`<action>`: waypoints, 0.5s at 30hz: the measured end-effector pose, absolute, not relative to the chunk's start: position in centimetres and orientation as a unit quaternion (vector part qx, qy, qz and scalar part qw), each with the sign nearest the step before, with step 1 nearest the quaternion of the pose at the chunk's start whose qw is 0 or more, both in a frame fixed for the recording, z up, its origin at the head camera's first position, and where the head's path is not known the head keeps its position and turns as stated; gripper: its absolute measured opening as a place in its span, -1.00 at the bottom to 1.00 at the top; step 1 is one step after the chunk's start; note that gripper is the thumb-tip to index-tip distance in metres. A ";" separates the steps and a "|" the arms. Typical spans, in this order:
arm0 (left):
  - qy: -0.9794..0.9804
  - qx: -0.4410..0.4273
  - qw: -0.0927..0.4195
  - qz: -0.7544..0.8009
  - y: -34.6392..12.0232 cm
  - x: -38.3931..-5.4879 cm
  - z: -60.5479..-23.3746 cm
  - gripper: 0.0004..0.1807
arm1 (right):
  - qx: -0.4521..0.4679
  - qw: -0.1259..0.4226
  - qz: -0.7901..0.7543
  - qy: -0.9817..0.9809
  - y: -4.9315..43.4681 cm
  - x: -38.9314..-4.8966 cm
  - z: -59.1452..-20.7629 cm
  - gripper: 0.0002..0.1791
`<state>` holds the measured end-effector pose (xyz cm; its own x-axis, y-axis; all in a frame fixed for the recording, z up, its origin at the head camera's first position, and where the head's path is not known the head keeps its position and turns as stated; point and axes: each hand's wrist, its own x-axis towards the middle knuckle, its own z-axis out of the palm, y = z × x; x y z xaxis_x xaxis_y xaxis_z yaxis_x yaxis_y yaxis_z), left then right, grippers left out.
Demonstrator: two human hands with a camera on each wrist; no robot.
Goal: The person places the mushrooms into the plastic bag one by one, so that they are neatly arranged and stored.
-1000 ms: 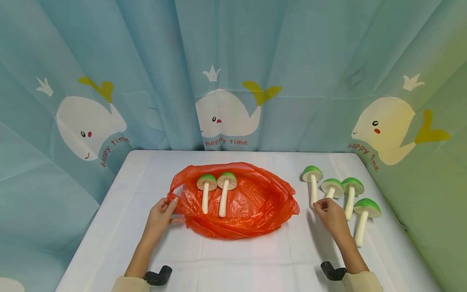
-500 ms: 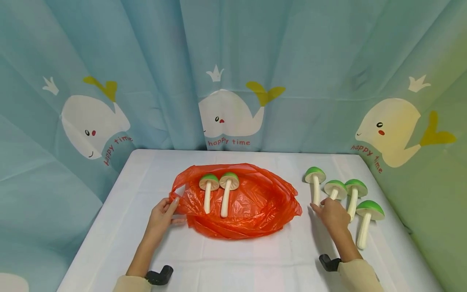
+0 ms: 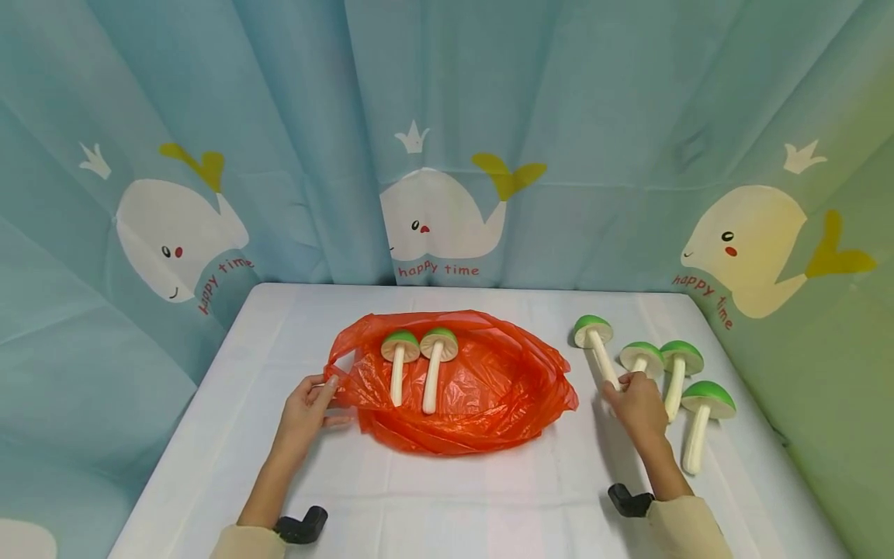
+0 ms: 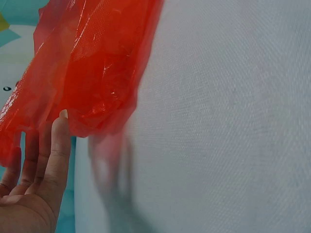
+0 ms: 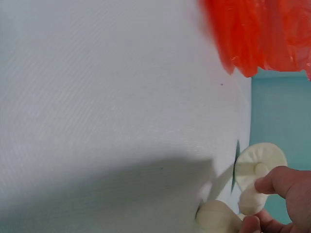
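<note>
Left hand (image 3: pixel 302 411) pinching red bag (image 3: pixel 482 380), right hand (image 3: pixel 640 409) with grip on green-capped mushroom (image 3: pixel 598 348), by its stem

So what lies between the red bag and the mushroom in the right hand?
Just bare white tabletop separates the red bag from the mushroom the right hand pinches; the head view shows it.

The words "happy time" are printed three times in red lowercase letters on a blue-green curtain (image 3: pixel 601 109). At left, the slogan (image 3: pixel 225 284) climbs to the right along the underside of the left whale (image 3: pixel 171 233); at centre, it runs nearly level beneath the middle whale (image 3: pixel 440 213); at right, it slopes downward beside the right whale (image 3: pixel 750 241).
</note>
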<state>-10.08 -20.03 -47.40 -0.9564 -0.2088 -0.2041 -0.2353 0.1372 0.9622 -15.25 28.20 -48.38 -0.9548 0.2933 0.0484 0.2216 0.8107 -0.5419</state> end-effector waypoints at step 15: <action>0.746 -0.147 0.012 0.649 -20.4 -10.0 -48.8 -0.33 | -0.250 -0.078 0.820 -0.508 30.9 -14.7 -45.3 -0.80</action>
<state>-9.99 -20.39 -48.78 -0.9567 -0.2026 -0.2089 -0.2349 0.1141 0.9653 -14.74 30.87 -45.26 -0.8626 0.1269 -0.4897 0.3821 -0.4710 -0.7951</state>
